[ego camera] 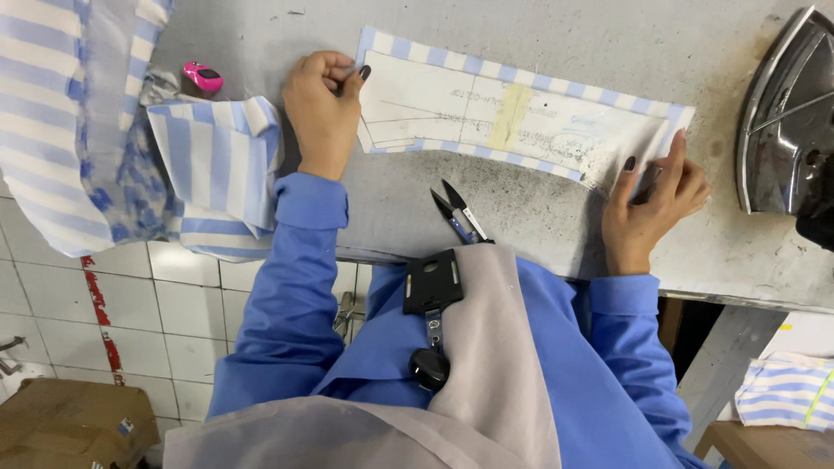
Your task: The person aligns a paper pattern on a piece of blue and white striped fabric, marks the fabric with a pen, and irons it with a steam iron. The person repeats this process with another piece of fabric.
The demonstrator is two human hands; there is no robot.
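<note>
A long white paper pattern (452, 108) lies on a strip of blue-and-white striped fabric (486, 65) on the grey padded table (539, 217). My left hand (323, 108) is closed on a small pen-like marker at the pattern's left end. At the right end, my right hand (651, 204) presses the pattern and fabric down, fingers spread and partly curled over the edge. Small thread snips (459, 215) lie near the table's front edge between my arms.
Striped fabric pieces (217, 165) are piled at the left, with a pink object (202, 76) behind them. A metal iron (786, 122) rests at the far right. Below are a tiled floor, a cardboard box (69, 426) and more striped fabric (786, 391).
</note>
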